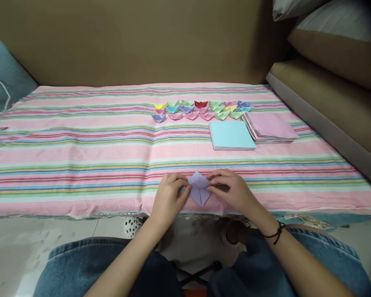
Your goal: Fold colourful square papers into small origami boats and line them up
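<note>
A lavender sheet of origami paper point(199, 190), folded to a small diamond with a crease down its lower half, lies near the front edge of the cloth-covered surface. My left hand point(172, 194) pinches its left corner between thumb and fingers. On the opposite side, my right hand point(230, 187) has thumb and fingertips closed at the right corner. Beyond the hands sit a stack of light blue paper squares point(233, 134) and, overlapping beside it, a looser stack topped with pink paper point(273, 125).
Several folded paper boats point(191, 116) in many colours stand in rows behind the stacks. A striped cloth point(80, 152) covers the surface, backed by a brown panel point(142, 41). Cushions point(336, 49) rise on the right. A white cable point(6, 97) hangs at the far left.
</note>
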### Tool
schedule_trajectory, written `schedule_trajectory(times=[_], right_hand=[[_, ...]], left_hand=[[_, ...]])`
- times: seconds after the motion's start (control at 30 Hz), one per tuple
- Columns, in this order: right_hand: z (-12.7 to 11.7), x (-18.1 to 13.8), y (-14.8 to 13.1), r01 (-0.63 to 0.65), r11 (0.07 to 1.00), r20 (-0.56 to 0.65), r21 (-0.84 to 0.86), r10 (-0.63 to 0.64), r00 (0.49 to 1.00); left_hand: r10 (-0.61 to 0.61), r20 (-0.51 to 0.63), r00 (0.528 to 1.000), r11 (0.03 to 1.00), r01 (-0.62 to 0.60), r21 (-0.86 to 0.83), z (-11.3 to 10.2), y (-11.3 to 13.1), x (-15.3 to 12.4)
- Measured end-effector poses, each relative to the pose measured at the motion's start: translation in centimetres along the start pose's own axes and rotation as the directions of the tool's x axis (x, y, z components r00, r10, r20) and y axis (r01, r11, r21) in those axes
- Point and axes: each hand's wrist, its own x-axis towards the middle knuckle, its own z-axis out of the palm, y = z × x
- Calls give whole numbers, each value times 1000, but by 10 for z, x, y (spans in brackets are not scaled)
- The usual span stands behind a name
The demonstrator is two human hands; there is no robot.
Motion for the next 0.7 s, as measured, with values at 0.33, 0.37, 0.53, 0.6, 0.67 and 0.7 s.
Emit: schedule_trajectory(times=[0.33, 0.37, 0.53, 0.6, 0.67, 0.7], right_hand=[[19, 2, 3, -133, 991, -227, -18, 125, 966], [20, 2, 3, -137, 990, -237, -31, 126, 963], [24, 3, 2, -153, 986, -252, -62, 133, 958], [25, 4, 1, -161, 985, -260, -68, 138, 956], [25, 5, 1, -163, 984, -269, -73, 138, 953], [26, 5, 1, -165, 983, -273, -77, 138, 952]], left_hand=[[-176, -96, 980, 978, 185, 97, 10, 2, -1], [-179, -97, 979, 976, 189, 109, 11, 3, -1], [-188, -116, 975, 966, 205, 159, 14, 5, 0], [-194, -119, 974, 964, 212, 163, 15, 6, 1], [-204, -118, 972, 961, 222, 166, 15, 7, 2], [-210, -118, 971, 959, 228, 168, 15, 8, 3]])
